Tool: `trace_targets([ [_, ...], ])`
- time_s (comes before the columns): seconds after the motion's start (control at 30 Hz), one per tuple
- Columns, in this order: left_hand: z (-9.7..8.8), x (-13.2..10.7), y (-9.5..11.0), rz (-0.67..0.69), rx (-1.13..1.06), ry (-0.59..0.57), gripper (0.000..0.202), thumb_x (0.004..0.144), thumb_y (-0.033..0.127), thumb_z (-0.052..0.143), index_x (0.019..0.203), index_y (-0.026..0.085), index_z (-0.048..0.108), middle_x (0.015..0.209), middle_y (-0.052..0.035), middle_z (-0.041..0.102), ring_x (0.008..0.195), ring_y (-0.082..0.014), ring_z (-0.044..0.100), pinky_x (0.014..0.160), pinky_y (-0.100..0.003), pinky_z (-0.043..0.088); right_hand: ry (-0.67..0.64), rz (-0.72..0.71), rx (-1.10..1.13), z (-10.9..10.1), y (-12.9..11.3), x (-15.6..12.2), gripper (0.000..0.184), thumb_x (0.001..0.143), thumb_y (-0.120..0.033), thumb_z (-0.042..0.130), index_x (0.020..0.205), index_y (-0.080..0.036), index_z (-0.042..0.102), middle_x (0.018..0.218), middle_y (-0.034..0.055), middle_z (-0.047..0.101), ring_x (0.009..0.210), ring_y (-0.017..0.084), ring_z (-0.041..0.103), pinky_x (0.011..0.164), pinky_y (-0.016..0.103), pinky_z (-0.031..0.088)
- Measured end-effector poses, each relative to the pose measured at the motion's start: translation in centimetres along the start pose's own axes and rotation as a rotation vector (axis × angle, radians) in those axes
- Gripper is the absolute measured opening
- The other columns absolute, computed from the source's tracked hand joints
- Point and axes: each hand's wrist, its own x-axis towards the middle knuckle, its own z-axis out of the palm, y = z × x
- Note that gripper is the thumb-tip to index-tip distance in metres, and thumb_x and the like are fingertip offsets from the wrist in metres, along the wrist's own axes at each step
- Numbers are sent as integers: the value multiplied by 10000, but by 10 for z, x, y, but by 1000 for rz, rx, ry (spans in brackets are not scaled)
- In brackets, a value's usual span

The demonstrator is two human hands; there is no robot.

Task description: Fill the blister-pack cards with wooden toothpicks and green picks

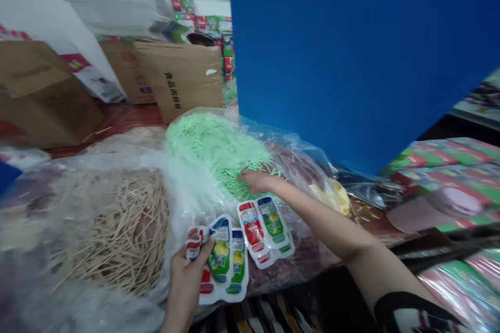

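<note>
My left hand (186, 281) grips a fan of small colourful sachet packs (234, 247) in red, blue and green, held low at the front. My right hand (258, 181) reaches forward and rests on a heap of pale green sticks (216, 148) lying in an open clear plastic bag (289, 140); its fingers are closed down into the sticks, and I cannot make out whether anything is pinched in them. Left of the packs lies a heap of tan wooden sticks (113, 234) in another clear bag.
A tall blue panel (351, 52) stands behind the bags. Brown cardboard boxes (179, 80) line the back left. Stacks of pink and green printed cartons (449, 166) sit at the right. Small colourful boxes (207, 23) are piled by the far wall.
</note>
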Motion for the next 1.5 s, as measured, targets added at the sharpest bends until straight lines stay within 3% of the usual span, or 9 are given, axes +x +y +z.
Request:
trace_targets([
  [0.13, -6, 6, -2, 16, -6, -21, 407, 546, 357, 824, 822, 98, 674, 682, -68, 735, 635, -247, 704, 615, -337, 571, -360, -289, -260, 10, 2, 17, 341, 575, 41, 675, 882, -106, 703, 1016, 122, 647, 902, 204, 619, 753, 235, 449],
  [0.23, -7, 7, -3, 40, -22, -32, 408, 577, 378, 806, 846, 99, 677, 674, -64, 730, 632, -246, 699, 605, -337, 564, -429, -390, -367, 16, 3, 28, 320, 640, -1, 645, 944, -95, 683, 1137, 173, 577, 965, 246, 605, 777, 268, 454],
  [0.4, -4, 5, -5, 86, -41, -82, 359, 595, 347, 802, 842, 114, 686, 692, -36, 726, 664, -219, 691, 633, -303, 553, -462, -453, -431, 24, 5, 33, 149, 775, -83, 571, 890, -73, 666, 1017, 155, 610, 825, 188, 625, 744, 251, 438],
  [0.57, -8, 7, -9, 81, -73, -97, 327, 616, 319, 791, 865, 135, 686, 704, -17, 724, 665, -203, 685, 627, -288, 544, -367, -450, -394, 20, 10, 21, 149, 882, -165, 506, 894, -82, 630, 966, 121, 622, 789, 145, 600, 741, 228, 405],
  [0.83, -7, 7, -8, 57, -75, -94, 332, 599, 327, 802, 834, 123, 686, 702, -33, 728, 660, -207, 685, 640, -294, 543, -194, -335, -348, -23, 19, 13, 263, 956, -276, 386, 857, -119, 573, 897, 114, 612, 797, 166, 574, 715, 240, 385],
  [1.0, -4, 8, -9, 68, -51, -97, 324, 583, 327, 809, 796, 119, 682, 677, -30, 724, 631, -201, 679, 637, -293, 544, -310, -275, -384, -16, 28, 13, 181, 865, -275, 555, 820, -118, 634, 850, 107, 648, 801, 189, 598, 702, 240, 390],
  [1.17, -3, 7, -10, 28, -52, -67, 347, 546, 340, 825, 771, 119, 681, 640, -30, 718, 584, -198, 668, 609, -299, 544, -417, -241, -413, -2, 35, 13, 422, 827, -362, 590, 1193, -154, 568, 1125, 111, 613, 991, 207, 595, 810, 240, 414],
  [1.37, -3, 6, -11, 59, -27, -55, 337, 551, 349, 819, 761, 126, 681, 658, -31, 722, 595, -197, 669, 608, -294, 543, -552, -160, -540, -4, 21, 19, 326, 709, -289, 665, 1002, -146, 681, 1082, 144, 629, 951, 273, 630, 756, 283, 457],
  [1.5, -4, 7, -15, 76, -8, -79, 322, 553, 329, 818, 757, 122, 679, 644, -29, 713, 595, -199, 666, 603, -290, 536, -595, -147, -583, 0, 12, 20, 431, 716, -198, 634, 1145, -159, 625, 1074, 148, 664, 986, 277, 635, 769, 289, 465],
])
